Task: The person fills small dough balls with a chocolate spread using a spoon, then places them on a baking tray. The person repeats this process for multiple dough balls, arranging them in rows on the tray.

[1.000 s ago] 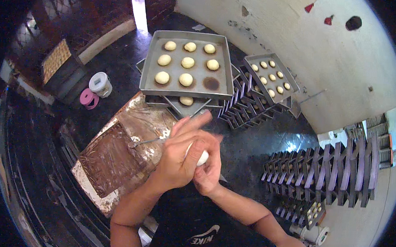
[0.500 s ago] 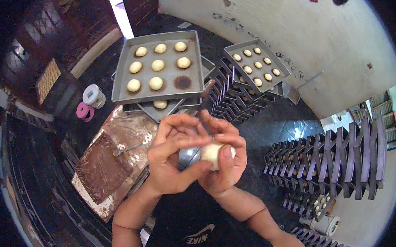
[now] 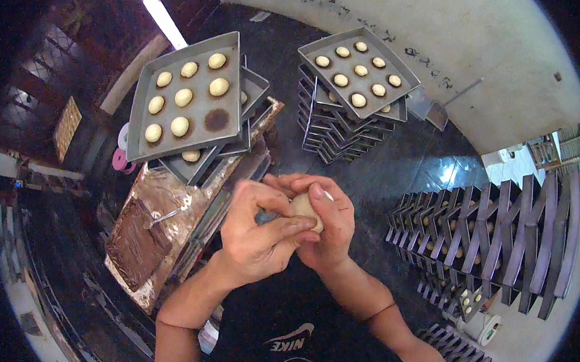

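Note:
A pale dough ball (image 3: 307,211) is held between my two hands in front of my chest. My right hand (image 3: 334,225) cups it from the side, thumb over its top. With fingers bent, my left hand (image 3: 252,234) pinches the dough's near edge. The fingers cover much of the ball. Past my hands, to the left, a square metal tray (image 3: 224,129) carries several round dough balls (image 3: 183,97) in rows. One dark round stain (image 3: 216,119) at its near right corner has no ball on it.
Beneath the tray stands a worktop (image 3: 192,206) with a brown chocolate-like slab (image 3: 131,252) and a metal spreading tool (image 3: 165,218). Another filled tray (image 3: 398,69) tops a criss-cross stack farther right. More stacked trays (image 3: 482,235) rise at the right, near a white bucket (image 3: 481,328).
My view has turned, so the trays and worktop appear farther left. My left fingers have closed from a loose curve into a pinch on the dough. The dark shiny gap between my hands is now covered.

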Action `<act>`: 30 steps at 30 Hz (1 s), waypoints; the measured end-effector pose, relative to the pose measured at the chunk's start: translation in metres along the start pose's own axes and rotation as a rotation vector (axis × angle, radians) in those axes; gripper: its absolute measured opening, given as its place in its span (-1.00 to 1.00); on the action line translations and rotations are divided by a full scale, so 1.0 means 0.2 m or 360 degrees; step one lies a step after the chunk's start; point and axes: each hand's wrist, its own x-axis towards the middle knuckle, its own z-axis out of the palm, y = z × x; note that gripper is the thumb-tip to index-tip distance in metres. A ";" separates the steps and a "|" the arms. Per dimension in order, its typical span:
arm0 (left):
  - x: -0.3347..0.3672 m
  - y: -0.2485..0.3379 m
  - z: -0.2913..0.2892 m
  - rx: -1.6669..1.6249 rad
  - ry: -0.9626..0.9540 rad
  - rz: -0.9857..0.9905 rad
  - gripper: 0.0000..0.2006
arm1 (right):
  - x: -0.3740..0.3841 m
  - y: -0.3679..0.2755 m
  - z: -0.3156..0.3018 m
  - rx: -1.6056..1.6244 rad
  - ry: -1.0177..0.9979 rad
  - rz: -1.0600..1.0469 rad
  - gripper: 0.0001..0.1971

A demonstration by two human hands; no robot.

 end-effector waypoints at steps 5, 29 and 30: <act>0.17 -0.11 0.10 -0.1011 -0.0193 -0.0541 -0.20 | -0.02 0.02 -0.11 -0.0058 -0.0024 -0.0189 -0.72; -0.26 -1.53 -0.50 -0.0419 0.0573 -0.1001 -0.60 | 1.33 1.24 -0.20 -0.2638 -0.0974 -0.0248 -0.58; -0.25 -1.60 -0.53 -0.0309 0.0540 -0.0947 -0.63 | 1.42 1.34 -0.31 -0.2868 -0.1197 -0.0339 -0.54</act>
